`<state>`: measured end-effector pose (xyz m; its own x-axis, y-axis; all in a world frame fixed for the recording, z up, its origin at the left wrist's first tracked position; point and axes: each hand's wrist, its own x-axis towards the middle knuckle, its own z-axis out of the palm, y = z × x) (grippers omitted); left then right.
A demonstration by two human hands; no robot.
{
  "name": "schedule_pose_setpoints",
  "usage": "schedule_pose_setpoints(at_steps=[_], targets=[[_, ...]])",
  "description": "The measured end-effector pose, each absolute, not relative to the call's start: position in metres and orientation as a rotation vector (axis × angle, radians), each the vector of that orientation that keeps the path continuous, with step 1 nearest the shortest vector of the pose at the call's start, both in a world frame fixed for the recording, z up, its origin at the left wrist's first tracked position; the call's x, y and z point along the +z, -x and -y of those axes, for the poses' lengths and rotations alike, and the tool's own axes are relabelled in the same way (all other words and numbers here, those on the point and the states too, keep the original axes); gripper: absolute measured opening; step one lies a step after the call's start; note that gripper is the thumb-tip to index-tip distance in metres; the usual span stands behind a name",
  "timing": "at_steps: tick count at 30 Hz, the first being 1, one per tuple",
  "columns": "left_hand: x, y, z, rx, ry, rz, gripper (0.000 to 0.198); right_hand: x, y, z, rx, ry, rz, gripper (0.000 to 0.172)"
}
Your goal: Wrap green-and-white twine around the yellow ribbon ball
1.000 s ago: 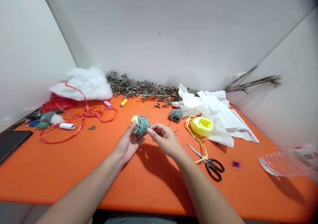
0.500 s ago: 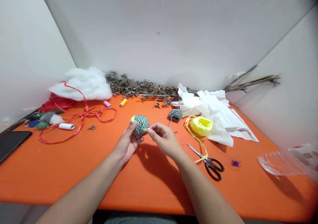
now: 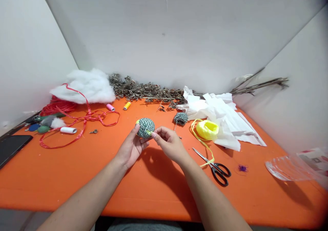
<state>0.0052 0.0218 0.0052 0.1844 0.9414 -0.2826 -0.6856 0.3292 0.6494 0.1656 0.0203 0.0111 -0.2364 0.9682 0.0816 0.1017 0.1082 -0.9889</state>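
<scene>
Green-and-white twine ball (image 3: 146,125) in hand, we have our left grip (image 3: 131,149) closed around its near left side, thumb on top and fingers curled beneath. A yellow patch shows on the ball just past that thumb. Our right grip (image 3: 169,143) is pinched, thumb against forefinger, on a short yellow strip (image 3: 149,133) at the ball's near right side. Both grips are raised over the orange bench (image 3: 51,169), their shadow falling nearer to us.

Just beyond the right grip we see a second twine bundle (image 3: 181,118), its loose end trailing towards our knuckles. To the right of that grip lies a yellow ribbon coil (image 3: 208,130); its tail runs across the black-handled scissors (image 3: 213,168), whose tips point towards our hand. Crumpled white paper (image 3: 225,118) spreads behind the coil, while a purple tangle (image 3: 242,168) and some clear plastic (image 3: 289,167) lie farther right.

Beyond the left grip we have a pink spool (image 3: 110,107) and a yellow spool (image 3: 127,106), with dried foliage (image 3: 148,90) behind them. Left of that grip are a small metal piece (image 3: 94,131), a white spool (image 3: 68,130) and looping red ribbon (image 3: 60,105), with fluffy white stuffing (image 3: 89,87) behind.
</scene>
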Motion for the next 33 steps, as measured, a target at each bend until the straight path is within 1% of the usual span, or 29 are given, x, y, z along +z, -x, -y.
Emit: schedule_pose_setpoints(at_steps=[6,13,19,21,27,33], targets=[[-0.003,-0.007,-0.022,1.218,-0.491,-0.778,0.034,0.007,-0.164,-0.020,1.251,1.086,1.556,0.033],[-0.003,-0.007,-0.022,1.223,-0.509,-0.836,0.029,0.011,-0.164,-0.019,1.238,1.100,1.590,0.033],[0.000,-0.005,-0.020,1.235,-0.533,-0.795,0.049,0.012,-0.166,-0.020,1.216,1.121,1.583,0.034],[0.000,-0.005,-0.020,1.221,-0.525,-0.769,0.046,0.012,-0.167,-0.020,1.221,1.127,1.578,0.033],[0.004,-0.007,-0.020,1.213,-0.498,-0.739,0.028,0.011,-0.167,-0.020,1.200,1.137,1.585,0.030],[0.007,-0.008,-0.019,1.216,-0.451,-0.734,0.022,0.008,-0.168,-0.020,1.127,1.164,1.651,0.027]])
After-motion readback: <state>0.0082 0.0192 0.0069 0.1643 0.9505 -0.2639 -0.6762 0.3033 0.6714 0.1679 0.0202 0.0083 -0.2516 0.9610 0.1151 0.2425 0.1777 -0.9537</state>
